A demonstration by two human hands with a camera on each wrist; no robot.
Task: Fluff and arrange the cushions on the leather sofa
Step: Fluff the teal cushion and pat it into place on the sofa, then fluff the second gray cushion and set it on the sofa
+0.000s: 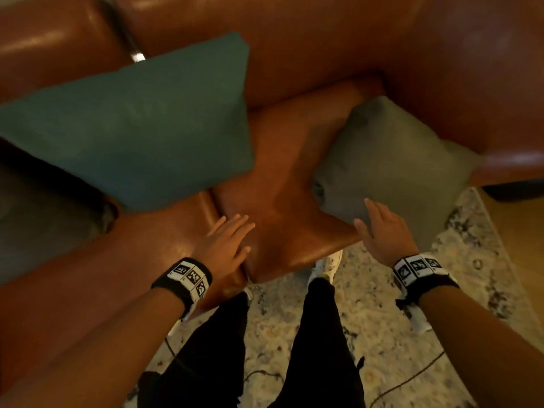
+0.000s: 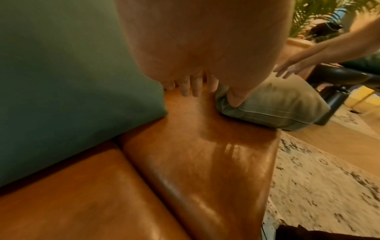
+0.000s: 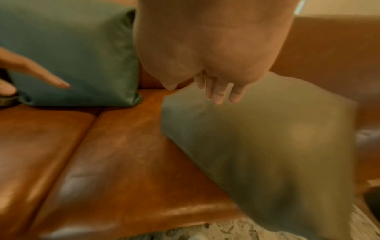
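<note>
A large teal cushion [image 1: 132, 122] leans against the back of the brown leather sofa [image 1: 294, 178], left of centre. A smaller grey-green cushion [image 1: 391, 169] lies tilted on the right seat, overhanging the front edge. My left hand [image 1: 226, 240] hovers open over the seat's front, fingers straight, holding nothing. My right hand [image 1: 379, 228] is open with spread fingers at the grey-green cushion's near corner; contact cannot be told. In the left wrist view the grey-green cushion [image 2: 273, 105] shows a piped seam. The right wrist view blurs the grey-green cushion [image 3: 267, 146] under my right hand [image 3: 218, 94].
A dark cushion or throw [image 1: 44, 219] lies at the far left of the seat. A patterned pale rug [image 1: 382, 334] with cables covers the floor where my legs stand. The sofa's right arm [image 1: 471, 83] bounds the grey-green cushion. A black chair base [image 2: 337, 84] stands beyond.
</note>
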